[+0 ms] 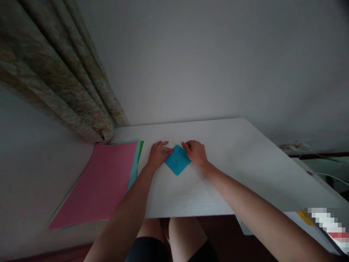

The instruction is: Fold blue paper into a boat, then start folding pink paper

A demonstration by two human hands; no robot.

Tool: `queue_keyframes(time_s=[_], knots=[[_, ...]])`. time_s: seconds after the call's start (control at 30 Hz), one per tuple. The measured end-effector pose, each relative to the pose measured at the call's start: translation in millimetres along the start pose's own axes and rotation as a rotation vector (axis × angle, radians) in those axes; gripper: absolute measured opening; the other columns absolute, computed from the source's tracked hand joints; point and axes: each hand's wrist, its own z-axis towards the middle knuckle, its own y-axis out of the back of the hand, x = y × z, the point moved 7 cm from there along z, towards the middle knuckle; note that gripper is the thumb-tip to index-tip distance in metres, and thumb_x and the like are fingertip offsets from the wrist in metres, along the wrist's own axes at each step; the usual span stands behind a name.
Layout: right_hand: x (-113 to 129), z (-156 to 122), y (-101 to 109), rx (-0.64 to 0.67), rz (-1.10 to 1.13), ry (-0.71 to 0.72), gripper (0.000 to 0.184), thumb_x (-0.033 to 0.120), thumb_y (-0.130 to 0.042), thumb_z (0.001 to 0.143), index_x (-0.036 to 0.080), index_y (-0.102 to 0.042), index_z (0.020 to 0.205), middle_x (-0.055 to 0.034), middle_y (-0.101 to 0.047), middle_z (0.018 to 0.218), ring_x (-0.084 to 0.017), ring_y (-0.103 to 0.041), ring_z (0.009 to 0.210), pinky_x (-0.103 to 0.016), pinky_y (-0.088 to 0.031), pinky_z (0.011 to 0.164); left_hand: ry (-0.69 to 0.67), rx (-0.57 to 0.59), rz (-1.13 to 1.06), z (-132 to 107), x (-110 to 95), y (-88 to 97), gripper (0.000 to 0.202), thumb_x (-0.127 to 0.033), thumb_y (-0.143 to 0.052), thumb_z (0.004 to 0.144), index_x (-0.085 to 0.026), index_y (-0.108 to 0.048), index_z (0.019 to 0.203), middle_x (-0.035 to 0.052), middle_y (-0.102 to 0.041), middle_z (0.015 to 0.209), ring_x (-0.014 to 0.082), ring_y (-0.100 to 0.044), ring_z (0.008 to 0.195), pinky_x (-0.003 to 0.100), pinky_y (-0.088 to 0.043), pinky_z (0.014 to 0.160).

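A small blue square of paper (177,163) lies turned like a diamond on the white table, one corner pointing at me. My left hand (159,153) rests at its upper left edge, thumb touching the paper and the other fingers stretched out and apart. At the upper right edge is my right hand (196,152), its fingers curled and its thumb and forefinger at the paper. The right hand covers part of that edge, so the exact grip is hard to see.
Large pink sheets (100,178), with light blue and green ones under them, lie on the left of the white table (231,156). A patterned curtain (68,72) hangs at the back left. Cables (300,146) run beyond the table's right edge. Papers (297,220) sit at the lower right.
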Motion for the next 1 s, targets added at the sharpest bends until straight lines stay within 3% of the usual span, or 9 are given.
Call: queue_keyframes(time_s=[0.13, 0.3, 0.5, 0.6, 0.77, 0.9, 1.0], knots=[[8, 9, -15, 0.14, -0.02, 0.029, 0.032, 0.049, -0.06, 0.089, 0.02, -0.074, 0.092, -0.0088, -0.074, 0.09, -0.027, -0.064, 0.094, -0.04, -0.039, 0.085, -0.025, 0.028, 0.015, 2, -2, -0.8, 0.027, -0.035, -0.076, 0.081, -0.029, -0.077, 0.107, 0.0063, -0.062, 0.137, 0.0319, -0.047, 0.135, 0.051, -0.031, 0.116], [5, 8, -19, 0.194, 0.076, 0.006, 0.017, 0.031, -0.069, 0.082, 0.022, -0.073, 0.097, -0.004, -0.074, 0.088, -0.023, -0.066, 0.09, -0.041, -0.038, 0.09, -0.002, 0.086, 0.048, 1, -3, -3.5, 0.047, -0.042, -0.075, 0.081, -0.028, -0.069, 0.125, 0.0074, -0.056, 0.144, 0.0333, -0.042, 0.139, 0.053, -0.027, 0.118], [-3, 6, -23, 0.2, 0.349, -0.011, 0.01, 0.016, -0.065, 0.082, 0.022, -0.07, 0.089, -0.002, -0.075, 0.082, -0.017, -0.068, 0.075, -0.031, -0.048, 0.077, 0.01, 0.089, -0.025, -1, -7, -1.4, 0.031, -0.033, -0.077, 0.078, -0.027, -0.073, 0.109, 0.007, -0.058, 0.141, 0.0319, -0.044, 0.137, 0.056, -0.028, 0.116], [-3, 4, -24, 0.191, 0.466, 0.006, 0.011, 0.017, -0.065, 0.081, 0.022, -0.07, 0.09, -0.0007, -0.075, 0.078, -0.016, -0.069, 0.071, -0.028, -0.051, 0.071, -0.005, 0.065, -0.096, -2, -10, 2.3, 0.017, -0.024, -0.079, 0.075, -0.022, -0.073, 0.091, 0.0081, -0.063, 0.134, 0.0295, -0.051, 0.13, 0.049, -0.035, 0.114], [-1, 2, -27, 0.249, 0.468, 0.063, 0.032, 0.016, -0.067, 0.077, 0.024, -0.072, 0.108, 0.0006, -0.075, 0.077, -0.016, -0.07, 0.07, -0.027, -0.053, 0.069, -0.004, 0.0, -0.202, -2, -12, 9.3, 0.01, -0.016, -0.075, 0.075, -0.02, -0.067, 0.078, 0.0081, -0.067, 0.122, 0.0245, -0.059, 0.117, 0.039, -0.044, 0.104], [-4, 5, -29, 0.223, 0.47, 0.065, 0.021, 0.016, -0.066, 0.077, 0.023, -0.076, 0.094, -0.0025, -0.077, 0.083, -0.019, -0.069, 0.073, -0.03, -0.053, 0.068, -0.032, 0.045, -0.19, -2, -14, 9.7, 0.008, -0.021, -0.074, 0.077, -0.019, -0.067, 0.082, 0.005, -0.07, 0.095, 0.0214, -0.063, 0.095, 0.036, -0.048, 0.091], [-8, 7, -26, 0.156, 0.486, 0.046, 0.019, 0.018, -0.064, 0.08, 0.022, -0.076, 0.094, -0.0039, -0.077, 0.088, -0.02, -0.069, 0.075, -0.031, -0.052, 0.069, -0.024, 0.119, -0.139, -2, -13, 6.9, 0.008, -0.024, -0.072, 0.077, -0.018, -0.068, 0.079, 0.0021, -0.066, 0.08, 0.0197, -0.06, 0.08, 0.033, -0.048, 0.079]])
